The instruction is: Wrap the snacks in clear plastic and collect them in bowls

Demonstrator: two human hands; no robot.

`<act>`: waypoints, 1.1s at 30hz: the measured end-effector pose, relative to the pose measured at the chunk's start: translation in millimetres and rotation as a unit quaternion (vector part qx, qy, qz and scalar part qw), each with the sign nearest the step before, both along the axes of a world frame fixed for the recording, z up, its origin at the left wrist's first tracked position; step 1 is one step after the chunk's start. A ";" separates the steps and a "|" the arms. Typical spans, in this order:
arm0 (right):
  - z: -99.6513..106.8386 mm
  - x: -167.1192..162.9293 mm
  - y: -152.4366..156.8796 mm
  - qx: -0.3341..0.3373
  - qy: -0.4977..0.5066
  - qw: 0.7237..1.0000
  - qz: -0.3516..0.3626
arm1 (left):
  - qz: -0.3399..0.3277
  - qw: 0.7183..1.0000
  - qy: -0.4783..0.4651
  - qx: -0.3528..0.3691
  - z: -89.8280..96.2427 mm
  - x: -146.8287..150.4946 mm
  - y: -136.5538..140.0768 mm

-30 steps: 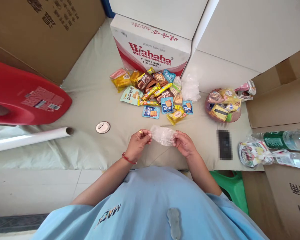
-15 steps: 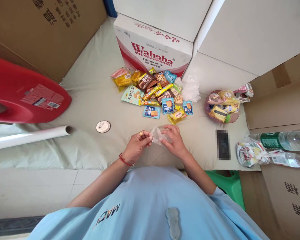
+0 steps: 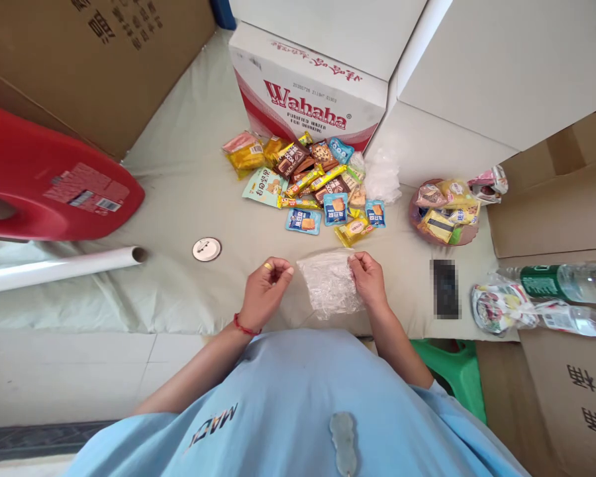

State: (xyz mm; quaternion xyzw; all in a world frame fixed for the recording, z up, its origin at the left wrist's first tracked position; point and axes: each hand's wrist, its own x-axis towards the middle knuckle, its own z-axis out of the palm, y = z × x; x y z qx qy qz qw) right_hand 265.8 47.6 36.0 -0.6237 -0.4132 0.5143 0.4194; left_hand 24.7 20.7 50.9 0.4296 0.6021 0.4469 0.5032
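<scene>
Over the cloth-covered table (image 3: 189,199), the right hand (image 3: 370,281) pinches a clear plastic bag (image 3: 330,285) by its corner. The left hand (image 3: 265,288), fingertips curled together, holds nothing. Judging by this, the bag's mouth still needs spreading with both hands.

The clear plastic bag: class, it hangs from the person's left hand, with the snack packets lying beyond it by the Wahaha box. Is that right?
Not quite. The head view shows the clear plastic bag hanging from the right hand, not the left hand, whose fingers are off it. The snack packets do lie beyond, by the Wahaha box.

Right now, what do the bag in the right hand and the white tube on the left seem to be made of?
The bag looks like thin clear plastic film: it is see-through, crinkled and glinting. The right hand pinches its edge. The tube seems to be smooth white plastic or coated cardboard, with a hollow dark end; which one is unclear.
</scene>
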 end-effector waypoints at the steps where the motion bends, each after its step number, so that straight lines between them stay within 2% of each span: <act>1: 1.0 -1.2 -2.3 0.013 -0.011 1.000 -0.009 | -0.026 1.000 -0.013 -0.002 3.2 6.9 -0.7; 4: 6.7 -7.4 -10.4 0.066 -0.055 0.996 -0.008 | -0.121 0.987 -0.082 -0.062 8.8 28.2 1.7; 6: 11.3 -12.6 -15.6 0.109 -0.088 0.990 0.010 | -0.154 0.974 -0.125 -0.109 9.6 40.5 6.6; 10: 17.5 -18.5 -21.3 0.145 -0.093 0.981 0.093 | -0.126 0.972 -0.161 -0.117 8.2 54.0 18.0; 14: 19.3 -16.6 -21.4 0.097 0.044 0.980 0.167 | -0.103 0.983 -0.129 -0.083 7.5 54.3 20.7; 16: 18.4 -14.4 -20.4 0.066 0.077 0.981 0.165 | -0.115 0.985 -0.111 -0.072 7.7 52.1 18.7; 19: 14.3 -9.0 -16.2 0.041 0.049 0.990 0.122 | -0.126 0.985 -0.101 -0.057 6.2 45.5 16.0; 22: 10.0 1.6 -8.8 0.051 0.042 0.996 0.056 | -0.095 0.985 -0.129 -0.060 0.5 34.1 16.1; 24: 10.5 8.5 -4.7 0.074 0.042 0.996 0.040 | -0.065 0.985 -0.144 -0.065 -3.2 26.5 16.9; 26: 14.8 10.2 -3.2 0.110 0.019 0.991 0.078 | -0.056 0.987 -0.133 -0.065 -4.0 22.5 17.1; 30: 26.8 -5.2 -6.1 0.210 -0.104 0.950 0.205 | -0.103 0.987 -0.105 -0.059 3.2 27.2 16.7; 33: 29.8 -14.5 -6.4 0.250 -0.161 0.930 0.215 | -0.120 0.985 -0.118 -0.050 7.8 30.6 17.5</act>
